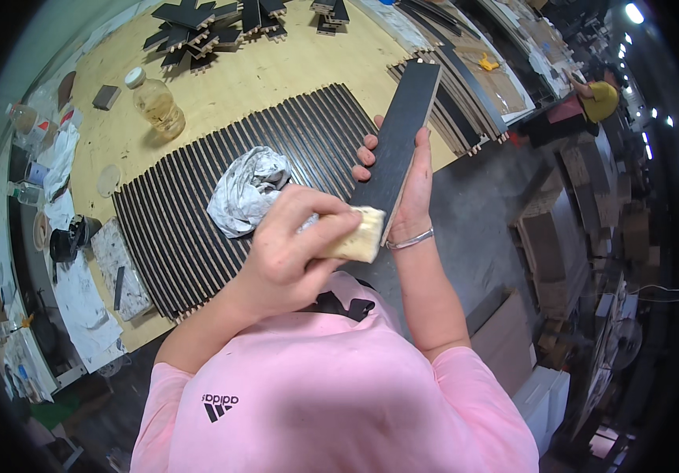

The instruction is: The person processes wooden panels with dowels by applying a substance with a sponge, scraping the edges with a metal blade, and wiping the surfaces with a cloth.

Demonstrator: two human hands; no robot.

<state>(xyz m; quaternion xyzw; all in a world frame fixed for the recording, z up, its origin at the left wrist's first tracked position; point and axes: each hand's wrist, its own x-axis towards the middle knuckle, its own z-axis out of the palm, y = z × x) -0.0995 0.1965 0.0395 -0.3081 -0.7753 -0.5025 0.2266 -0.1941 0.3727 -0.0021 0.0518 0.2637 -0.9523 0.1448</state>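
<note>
Pink shirt fabric (331, 386) is filling the lower frame, nearest the lens. Just beyond it, the left hand (292, 248) is pinching a pale yellow sponge block (359, 234), its fingers closed on it, and pressing it against the lower end of a long black plank (399, 150). The right hand (402, 185), wearing a silver bracelet (410, 240), is gripping that plank from behind, holding it tilted upward. Farther out, a crumpled white rag (246, 189) is lying on a row of black slats (221, 197) covering the plywood bench (276, 71). A bottle (154, 98), seemingly holding yellowish liquid, is standing beyond.
</note>
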